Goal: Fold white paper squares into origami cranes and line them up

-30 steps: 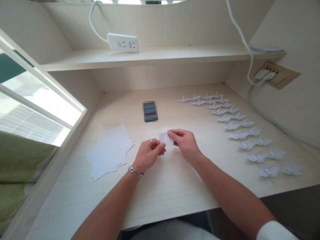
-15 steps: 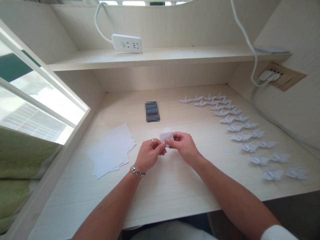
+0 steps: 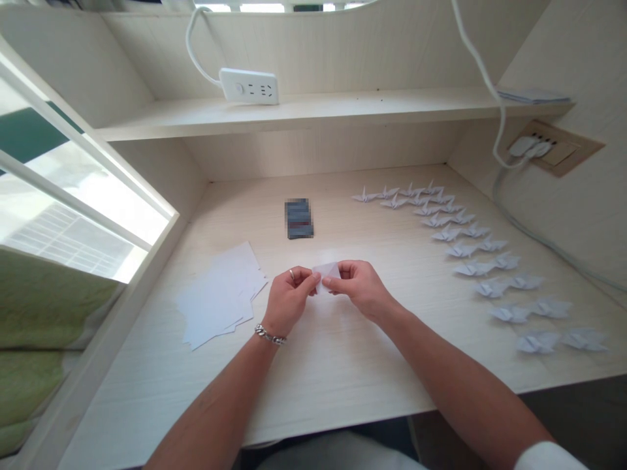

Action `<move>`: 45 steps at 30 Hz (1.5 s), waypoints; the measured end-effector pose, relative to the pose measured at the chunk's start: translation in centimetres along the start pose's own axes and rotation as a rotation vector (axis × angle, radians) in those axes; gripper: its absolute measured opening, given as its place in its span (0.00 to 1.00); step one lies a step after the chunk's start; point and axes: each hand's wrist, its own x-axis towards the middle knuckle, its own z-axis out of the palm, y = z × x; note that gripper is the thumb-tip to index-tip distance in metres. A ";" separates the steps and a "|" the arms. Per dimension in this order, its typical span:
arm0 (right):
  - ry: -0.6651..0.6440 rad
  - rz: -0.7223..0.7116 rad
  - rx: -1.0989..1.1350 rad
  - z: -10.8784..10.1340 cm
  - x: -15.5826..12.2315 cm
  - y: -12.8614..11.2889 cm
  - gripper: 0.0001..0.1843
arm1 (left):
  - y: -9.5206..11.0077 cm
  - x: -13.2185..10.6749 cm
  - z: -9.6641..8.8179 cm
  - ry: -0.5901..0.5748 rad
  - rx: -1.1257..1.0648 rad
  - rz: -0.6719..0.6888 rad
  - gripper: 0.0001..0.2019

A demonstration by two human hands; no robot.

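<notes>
Well, from my remote feed the closest thing is the pair of bare hands at lower centre, with the left hand (image 3: 290, 300) and the right hand (image 3: 360, 290) close together over the desk. Between them, a small piece of white paper (image 3: 326, 270) is pinched just above the desk surface: the fingers of both hands are closed on it from either side, and the fingertips (image 3: 313, 277) of the left hand nearly meet those of the right. I can't tell whether the paper carries any fold. A silver ring (image 3: 292, 274) sits on the left hand, and a chain bracelet (image 3: 269, 337) circles the left wrist. Just left of the hands lies a loose pile of white paper sheets (image 3: 220, 294), and a white cuff (image 3: 541, 458) shows at the lower right corner. Beyond the hands sits a pixelated, blurred object (image 3: 298, 219) I can't identify. To the right, paper origami cranes (image 3: 470, 251) curve in paired rows across the pale wood-grain desk (image 3: 343, 372). Farther up, a white power strip (image 3: 249, 86) rests on a shelf (image 3: 343, 108), a wall socket (image 3: 553, 147) sits at upper right, and a window (image 3: 83, 189) fills the left side.
</notes>
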 end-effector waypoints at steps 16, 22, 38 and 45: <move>0.043 -0.050 0.002 -0.6 0.1 -0.2 0.10 | 0.1 -0.4 -0.4 -0.311 0.104 0.006 0.13; 0.053 -0.092 0.014 -0.1 0.2 0.6 0.13 | -0.6 -0.3 -0.2 -0.173 0.235 0.053 0.15; 0.145 -0.093 -0.069 0.1 0.3 1.2 0.12 | -0.7 -0.6 0.3 -0.057 0.384 0.088 0.12; 0.159 -0.051 -0.125 -0.3 0.3 0.4 0.16 | -0.3 -0.7 0.1 -0.041 0.378 0.101 0.11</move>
